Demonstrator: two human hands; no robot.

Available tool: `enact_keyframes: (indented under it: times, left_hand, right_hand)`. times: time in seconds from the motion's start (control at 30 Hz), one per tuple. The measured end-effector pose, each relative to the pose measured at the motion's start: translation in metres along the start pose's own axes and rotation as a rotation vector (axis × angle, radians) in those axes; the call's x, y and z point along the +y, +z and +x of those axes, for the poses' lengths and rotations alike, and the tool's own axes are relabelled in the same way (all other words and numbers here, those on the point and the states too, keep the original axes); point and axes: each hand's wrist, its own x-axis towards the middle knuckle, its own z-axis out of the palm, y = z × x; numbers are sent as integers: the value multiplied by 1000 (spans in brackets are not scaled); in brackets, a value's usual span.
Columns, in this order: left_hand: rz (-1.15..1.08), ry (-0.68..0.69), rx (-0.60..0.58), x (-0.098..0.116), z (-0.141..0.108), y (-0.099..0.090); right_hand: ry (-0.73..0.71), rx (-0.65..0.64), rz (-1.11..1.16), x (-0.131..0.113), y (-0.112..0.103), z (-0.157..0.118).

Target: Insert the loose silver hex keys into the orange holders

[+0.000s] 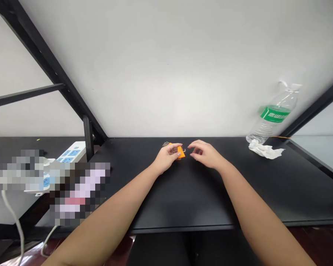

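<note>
My left hand (169, 156) is closed around an orange holder (180, 151) with several thin metal rods. It looks like a hex key set. The rods stick out past the fingers toward the upper left, and a small bent end shows on the right side of the holder. The fingers hide part of the set. My right hand (205, 153) hovers just right of the holder, apart from it. Its fingers are curved, thumb and forefinger are spread, and nothing shows between them. Both hands are over the black tabletop (183, 199).
A clear plastic bottle (274, 114) with a green label stands at the back right against the wall, a crumpled white tissue (266, 150) before it. A white power strip (74, 150), cables and blurred items lie left. Black frame bars (87, 135) rise beside the table.
</note>
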Motion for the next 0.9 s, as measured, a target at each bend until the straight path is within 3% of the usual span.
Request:
enact_keyframes:
  times: [0.1, 0.2, 0.43, 0.57, 0.7, 0.8, 0.9]
  left_hand:
    - [-108, -23, -7, 4, -2, 3]
    - [-133, -33, -3, 6, -3, 3]
    - [-94, -13, -45, 1, 0, 3]
    - [37, 49, -1, -5, 4, -2]
    - [108, 44, 34, -8, 6, -7]
    - [170, 17, 32, -9, 6, -8]
    - [214, 23, 25, -11, 6, -10]
  right_hand:
    - [-133, 0, 72, -6, 16, 4]
    - [-44, 1, 89, -6, 23, 6]
    - [170, -59, 478, -3, 31, 8]
    - [340, 17, 311, 12, 7, 6]
    - [512, 43, -109, 35, -30, 0]
    - [611, -35, -289, 46, -45, -3]
    - [642, -120, -319, 47, -48, -5]
